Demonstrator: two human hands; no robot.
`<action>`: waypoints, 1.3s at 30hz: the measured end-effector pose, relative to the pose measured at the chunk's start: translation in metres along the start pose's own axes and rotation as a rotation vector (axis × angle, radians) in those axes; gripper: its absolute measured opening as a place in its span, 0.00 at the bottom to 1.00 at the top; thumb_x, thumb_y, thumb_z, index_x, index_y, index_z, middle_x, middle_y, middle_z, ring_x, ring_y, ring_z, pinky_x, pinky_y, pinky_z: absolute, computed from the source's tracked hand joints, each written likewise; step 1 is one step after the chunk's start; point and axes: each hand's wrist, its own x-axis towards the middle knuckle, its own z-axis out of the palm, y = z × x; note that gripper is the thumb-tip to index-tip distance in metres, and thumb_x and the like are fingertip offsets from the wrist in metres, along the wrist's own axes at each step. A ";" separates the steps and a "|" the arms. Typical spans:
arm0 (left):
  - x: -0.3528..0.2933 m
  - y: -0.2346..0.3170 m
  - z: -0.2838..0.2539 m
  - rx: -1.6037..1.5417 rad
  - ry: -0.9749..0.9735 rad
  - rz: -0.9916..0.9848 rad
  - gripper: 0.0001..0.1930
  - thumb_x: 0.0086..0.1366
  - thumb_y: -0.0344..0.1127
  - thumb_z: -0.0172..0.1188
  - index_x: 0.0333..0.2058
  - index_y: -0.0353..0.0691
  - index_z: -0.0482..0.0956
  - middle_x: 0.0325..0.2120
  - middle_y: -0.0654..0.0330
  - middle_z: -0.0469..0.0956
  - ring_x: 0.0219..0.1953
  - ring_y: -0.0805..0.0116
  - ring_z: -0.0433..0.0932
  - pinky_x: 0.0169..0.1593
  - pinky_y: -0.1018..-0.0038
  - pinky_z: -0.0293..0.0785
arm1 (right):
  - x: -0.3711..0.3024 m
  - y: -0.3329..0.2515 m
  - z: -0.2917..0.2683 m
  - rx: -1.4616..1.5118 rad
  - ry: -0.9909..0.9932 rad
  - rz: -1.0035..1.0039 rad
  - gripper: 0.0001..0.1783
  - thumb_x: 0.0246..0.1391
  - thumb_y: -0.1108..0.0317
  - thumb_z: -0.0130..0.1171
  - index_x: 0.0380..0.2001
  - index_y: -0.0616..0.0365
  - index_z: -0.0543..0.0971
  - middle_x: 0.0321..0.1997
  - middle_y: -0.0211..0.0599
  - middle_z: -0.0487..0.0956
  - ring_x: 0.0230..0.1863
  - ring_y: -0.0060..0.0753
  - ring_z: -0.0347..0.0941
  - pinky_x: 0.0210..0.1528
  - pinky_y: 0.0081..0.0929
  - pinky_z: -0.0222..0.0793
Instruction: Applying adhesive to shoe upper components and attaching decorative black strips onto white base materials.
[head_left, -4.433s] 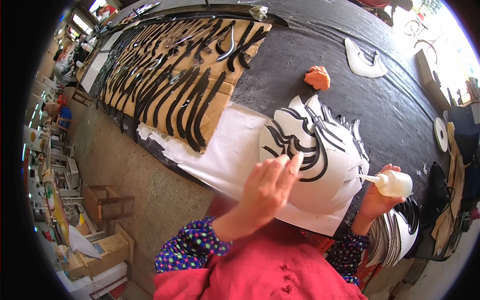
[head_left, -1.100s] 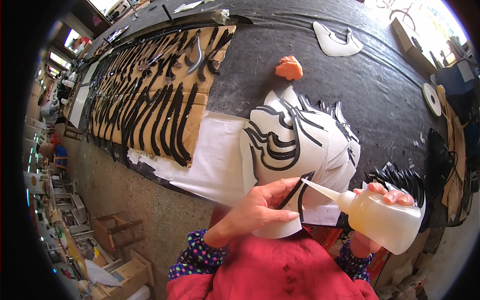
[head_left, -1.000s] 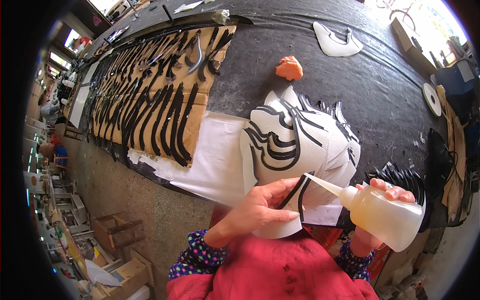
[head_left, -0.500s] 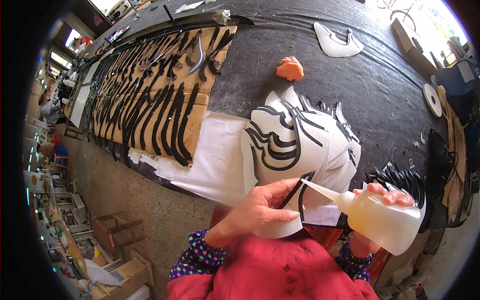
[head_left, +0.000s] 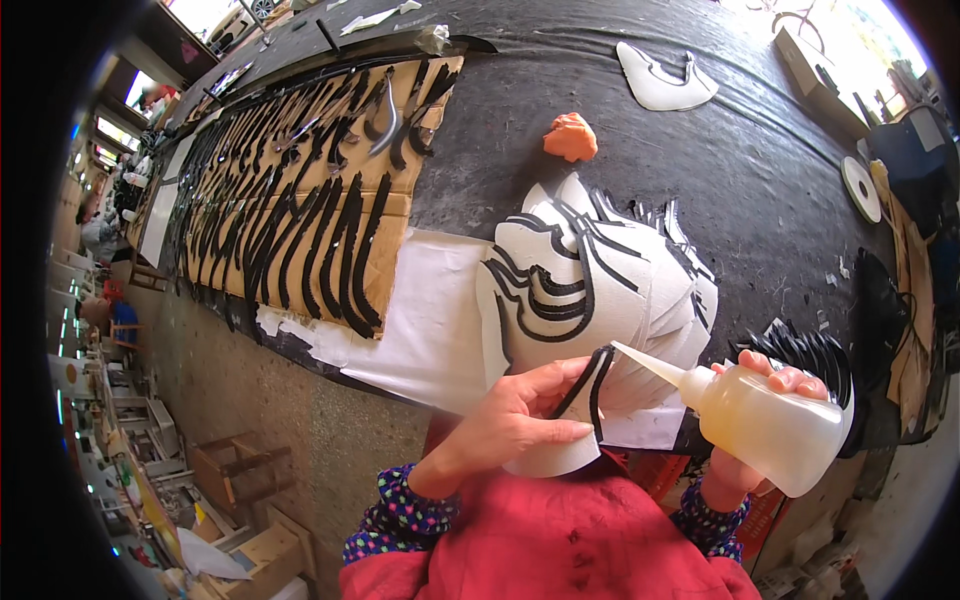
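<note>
My left hand (head_left: pixel 520 415) pinches a curved white piece (head_left: pixel 556 457) between thumb and fingers. Black strips (head_left: pixel 600 392) run along its edges and meet in a point at the top. My right hand (head_left: pixel 765 400) is wrapped round a translucent squeeze bottle (head_left: pixel 765 430) of pale yellow liquid, tilted so its long tapered nozzle (head_left: pixel 650 365) points up and left. The nozzle tip is right by the pointed end of the black strip; whether it touches, I cannot tell. Just beyond my hands lies a fanned stack of white pieces (head_left: pixel 560 300) with black edging.
Left of the stack, a cardboard sheet (head_left: pixel 395 255) carries many curved black strips (head_left: pixel 365 250). An orange crumpled lump (head_left: pixel 571 137) and a single white piece (head_left: pixel 665 80) lie farther back on the dark tabletop (head_left: pixel 480 150). More black-edged pieces (head_left: pixel 805 365) are piled at the right.
The nozzle tip has shifted slightly right and upward, to the outer side of the strip's pointed end. My left hand still holds the white piece, turned a little. The view has shifted slightly.
</note>
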 end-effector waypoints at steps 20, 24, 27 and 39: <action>-0.002 -0.002 0.000 0.015 -0.023 -0.021 0.31 0.56 0.21 0.57 0.59 0.31 0.58 0.52 0.59 0.66 0.51 0.73 0.67 0.55 0.78 0.64 | -0.004 -0.008 0.004 0.139 0.011 0.078 0.21 0.50 0.62 0.59 0.47 0.52 0.67 0.44 0.38 0.71 0.53 0.56 0.66 0.47 0.60 0.69; 0.000 -0.003 0.001 0.040 -0.026 0.029 0.31 0.56 0.20 0.57 0.59 0.31 0.57 0.53 0.59 0.66 0.52 0.73 0.67 0.56 0.78 0.63 | -0.006 -0.006 0.000 0.109 0.062 0.073 0.20 0.51 0.61 0.58 0.46 0.52 0.68 0.44 0.37 0.71 0.53 0.57 0.66 0.47 0.60 0.69; -0.002 -0.001 0.001 0.010 -0.020 -0.031 0.31 0.56 0.20 0.57 0.59 0.31 0.58 0.53 0.59 0.65 0.52 0.73 0.66 0.56 0.78 0.63 | -0.002 -0.004 -0.005 0.199 -0.164 0.049 0.34 0.43 0.70 0.66 0.52 0.53 0.61 0.50 0.40 0.67 0.59 0.61 0.58 0.54 0.61 0.62; 0.000 -0.001 0.002 0.028 -0.034 -0.002 0.30 0.56 0.21 0.57 0.58 0.30 0.58 0.53 0.58 0.65 0.53 0.73 0.65 0.57 0.77 0.61 | -0.004 -0.010 0.005 0.061 0.050 0.047 0.22 0.50 0.60 0.59 0.46 0.54 0.67 0.43 0.37 0.71 0.53 0.56 0.66 0.46 0.59 0.70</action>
